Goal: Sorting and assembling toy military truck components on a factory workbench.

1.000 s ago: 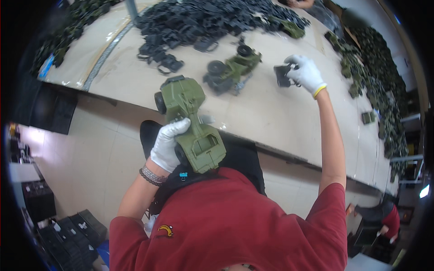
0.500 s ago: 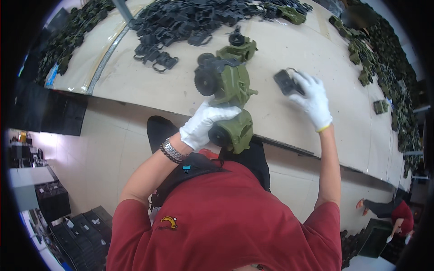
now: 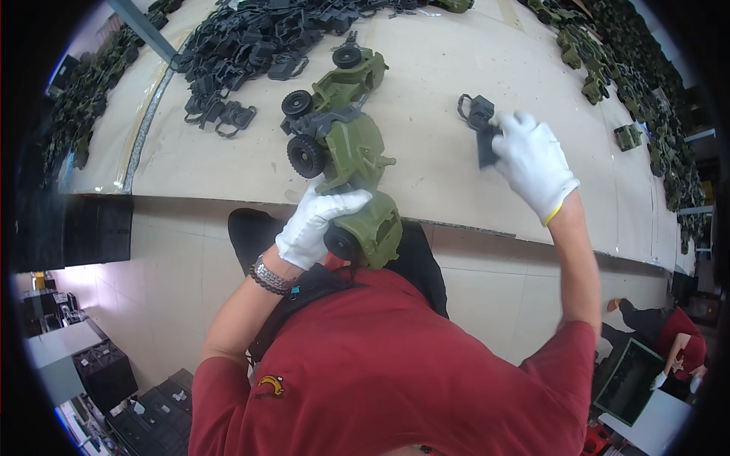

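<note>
My gloved left hand (image 3: pixel 310 224) is closed around an olive-green toy vehicle body (image 3: pixel 380 228) with a black wheel, at the table's near edge. Directly beyond it stands another green toy vehicle body (image 3: pixel 356 148) with big black wheels and a grey underside, and a third green section (image 3: pixel 342 85) reaches farther back. Whether these sections are joined I cannot tell. To the right, my gloved right hand (image 3: pixel 536 163) pinches a dark grey plastic part (image 3: pixel 487 147) just above the table. A dark grey piece with a loop (image 3: pixel 479 111) shows against its far end; whether it is the same part is unclear.
A heap of dark grey plastic parts (image 3: pixel 251 45) covers the back left of the table (image 3: pixel 433 175), with a few loose ones nearer. Green toy parts (image 3: pixel 601 64) line the right side. A metal post (image 3: pixel 144 30) rises at left. Another person (image 3: pixel 677 346) works at lower right.
My right hand has turned the dark grey part, so its looped end now points away to the left. My left hand keeps its hold on the green vehicle body. The whole view has shifted.
</note>
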`<action>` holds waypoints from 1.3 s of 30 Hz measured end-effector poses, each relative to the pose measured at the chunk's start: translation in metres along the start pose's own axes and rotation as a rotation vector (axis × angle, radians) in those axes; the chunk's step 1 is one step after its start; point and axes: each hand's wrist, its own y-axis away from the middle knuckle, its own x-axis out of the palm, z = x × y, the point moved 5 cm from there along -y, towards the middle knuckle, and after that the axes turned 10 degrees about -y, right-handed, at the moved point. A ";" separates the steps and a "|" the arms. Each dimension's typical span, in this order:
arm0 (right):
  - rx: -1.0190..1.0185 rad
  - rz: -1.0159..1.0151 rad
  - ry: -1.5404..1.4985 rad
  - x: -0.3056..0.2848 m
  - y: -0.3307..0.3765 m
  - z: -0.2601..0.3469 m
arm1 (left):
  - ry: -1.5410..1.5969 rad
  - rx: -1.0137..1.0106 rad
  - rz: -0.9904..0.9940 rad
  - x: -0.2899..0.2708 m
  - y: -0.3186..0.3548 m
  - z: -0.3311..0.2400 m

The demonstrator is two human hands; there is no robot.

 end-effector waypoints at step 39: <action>0.141 -0.620 -1.395 0.027 0.024 0.097 | 0.017 0.299 -0.303 0.045 -0.012 -0.021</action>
